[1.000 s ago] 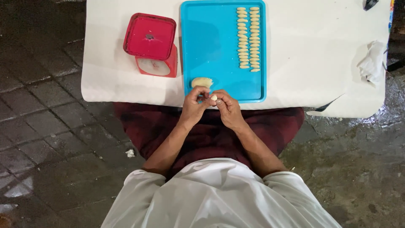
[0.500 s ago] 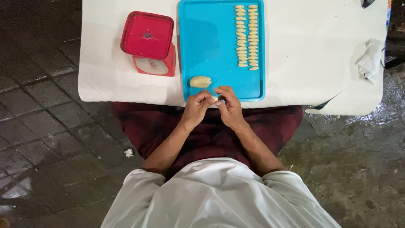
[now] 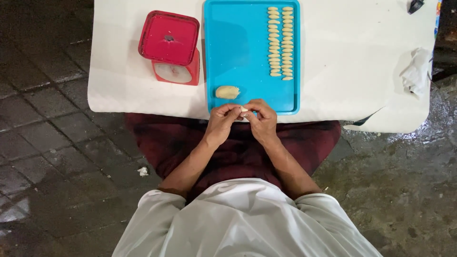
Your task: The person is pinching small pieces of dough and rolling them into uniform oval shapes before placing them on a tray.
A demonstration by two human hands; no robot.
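My left hand (image 3: 223,119) and my right hand (image 3: 260,118) meet at the near edge of a blue tray (image 3: 238,52). Together their fingertips pinch a small pale piece of dough (image 3: 243,110). A larger lump of dough (image 3: 227,92) lies on the tray just beyond my left hand. Two neat rows of small shaped dough pieces (image 3: 280,42) run along the tray's right side.
A red kitchen scale (image 3: 169,45) with a square red pan stands left of the tray on the white table (image 3: 357,62). A crumpled white cloth (image 3: 415,71) lies at the table's right edge. A dark object (image 3: 415,5) sits at the far right corner. Wet paving surrounds the table.
My hands stay together at the tray's near edge, working the small piece between the fingertips. The view has shifted slightly; the lump and rows have not moved.
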